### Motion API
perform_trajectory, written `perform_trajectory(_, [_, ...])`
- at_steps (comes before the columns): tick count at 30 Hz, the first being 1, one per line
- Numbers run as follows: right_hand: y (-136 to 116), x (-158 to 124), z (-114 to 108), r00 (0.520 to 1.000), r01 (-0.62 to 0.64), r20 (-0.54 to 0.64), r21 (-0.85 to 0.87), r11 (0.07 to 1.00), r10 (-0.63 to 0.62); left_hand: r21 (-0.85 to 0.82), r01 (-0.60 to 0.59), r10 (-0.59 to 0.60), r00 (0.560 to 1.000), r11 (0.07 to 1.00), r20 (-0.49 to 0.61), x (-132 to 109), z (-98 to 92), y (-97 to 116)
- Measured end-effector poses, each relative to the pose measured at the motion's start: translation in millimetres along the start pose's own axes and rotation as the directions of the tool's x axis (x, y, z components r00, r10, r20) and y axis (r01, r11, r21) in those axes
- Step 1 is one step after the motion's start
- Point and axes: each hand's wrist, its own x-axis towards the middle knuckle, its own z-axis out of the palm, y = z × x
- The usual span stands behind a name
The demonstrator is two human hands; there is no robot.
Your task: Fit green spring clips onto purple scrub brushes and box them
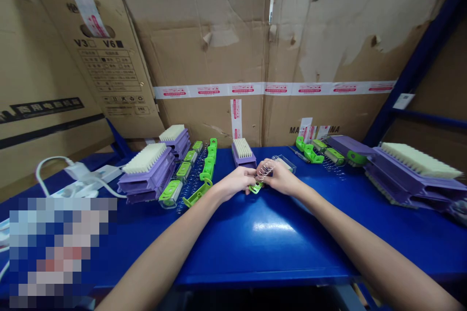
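Note:
Both my hands meet over the middle of the blue table [270,243]. My left hand [235,182] pinches a small green plastic piece [255,187] at its lower edge. My right hand [280,177] is closed on a coiled metal spring [264,169] and a clear plastic case [286,162] with green inside. Just behind my hands stands a purple brush [243,152] with cream bristles, apart from my fingers.
Stacked purple brushes [148,172] lie at the left, with rows of green parts [207,167] and springs beside them. More purple brushes [412,170] and green parts [314,151] lie at the right. Cardboard boxes [233,48] wall the back. A white power strip [91,175] sits far left.

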Motion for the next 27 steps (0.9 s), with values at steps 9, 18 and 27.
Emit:
perform_trajectory(9, [-0.8,0.4,0.5,1.000,0.005,-0.003,0.000,1.000,-0.005,-0.001,-0.016,0.016,0.998,1.000,0.060,-1.5,-3.4,0.4])
perform_trajectory(18, [-0.1,0.5,3.6,0.998,-0.016,-0.056,-0.009,1.000,0.015,-0.014,-0.013,0.013,1.000,1.000,-0.028,-0.4,1.2,0.2])
perform_trajectory(27, [0.5,-0.2,7.6,0.992,-0.082,-0.098,0.040,0.996,0.085,-0.088,0.021,-0.034,0.988,0.996,-0.151,3.9,5.6,-0.6])
